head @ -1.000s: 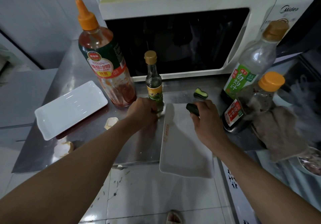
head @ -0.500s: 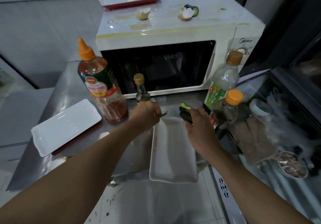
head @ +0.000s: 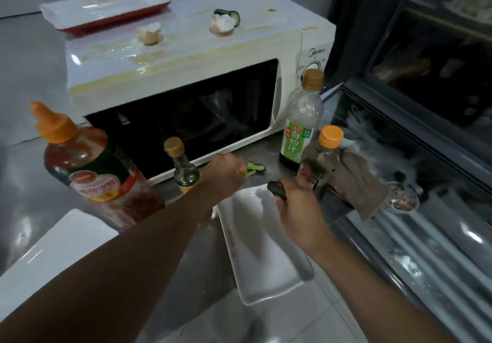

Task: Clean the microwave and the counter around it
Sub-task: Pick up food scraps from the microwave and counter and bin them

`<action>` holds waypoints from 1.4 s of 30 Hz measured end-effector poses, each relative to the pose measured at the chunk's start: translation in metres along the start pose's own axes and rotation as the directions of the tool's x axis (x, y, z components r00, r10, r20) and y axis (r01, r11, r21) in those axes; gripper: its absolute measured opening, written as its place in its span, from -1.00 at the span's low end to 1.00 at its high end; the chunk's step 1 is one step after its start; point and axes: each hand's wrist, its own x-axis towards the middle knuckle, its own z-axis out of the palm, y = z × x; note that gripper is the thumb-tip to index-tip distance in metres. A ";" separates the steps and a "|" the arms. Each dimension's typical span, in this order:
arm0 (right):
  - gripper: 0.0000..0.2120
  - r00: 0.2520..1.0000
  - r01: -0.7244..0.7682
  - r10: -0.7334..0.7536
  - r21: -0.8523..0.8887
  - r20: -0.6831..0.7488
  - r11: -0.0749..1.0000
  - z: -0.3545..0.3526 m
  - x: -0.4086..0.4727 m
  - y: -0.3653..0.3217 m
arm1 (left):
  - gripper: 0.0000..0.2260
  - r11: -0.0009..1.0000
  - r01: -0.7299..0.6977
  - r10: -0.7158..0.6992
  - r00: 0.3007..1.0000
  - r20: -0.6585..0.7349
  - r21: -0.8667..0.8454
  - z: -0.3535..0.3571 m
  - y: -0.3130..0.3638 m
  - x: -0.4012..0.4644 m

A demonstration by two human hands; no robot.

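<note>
While the left hand point(head: 226, 172) pinches a thin green scrap at frame centre, the right hand point(head: 295, 204) grips a dark cucumber piece point(head: 277, 189) above the far end of a white tray point(head: 266, 257) overhanging the worktop point(head: 191, 252) edge. Another cucumber slice point(head: 256, 167) lies just before the white microwave point(head: 186, 76), whose stained top carries two eggshells point(head: 149, 33) in the upper middle.
</note>
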 end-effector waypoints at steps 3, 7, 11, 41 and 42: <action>-0.76 0.996 -0.066 0.067 0.022 -0.055 0.998 0.009 -0.006 -0.002 | -0.86 0.999 -0.038 0.038 0.999 0.006 -0.013 0.006 0.000 0.014; -0.79 0.991 -0.101 0.102 0.012 -0.091 0.995 0.023 -0.010 -0.002 | -0.84 0.996 -0.078 0.078 0.997 -0.024 -0.034 0.018 -0.002 0.031; -0.81 0.985 -0.104 0.105 0.017 -0.140 0.994 0.031 -0.006 0.000 | -0.87 0.996 -0.094 0.092 0.991 -0.094 -0.011 0.032 -0.007 0.048; -0.76 0.986 -0.089 0.098 0.074 -0.137 0.993 0.037 0.010 0.007 | -0.82 0.969 -0.247 0.247 0.968 -0.055 0.009 0.055 -0.027 0.077; -0.76 0.985 -0.089 0.099 0.077 -0.139 0.993 0.037 0.010 0.007 | -0.81 0.970 -0.243 0.244 0.969 -0.049 0.009 0.055 -0.028 0.077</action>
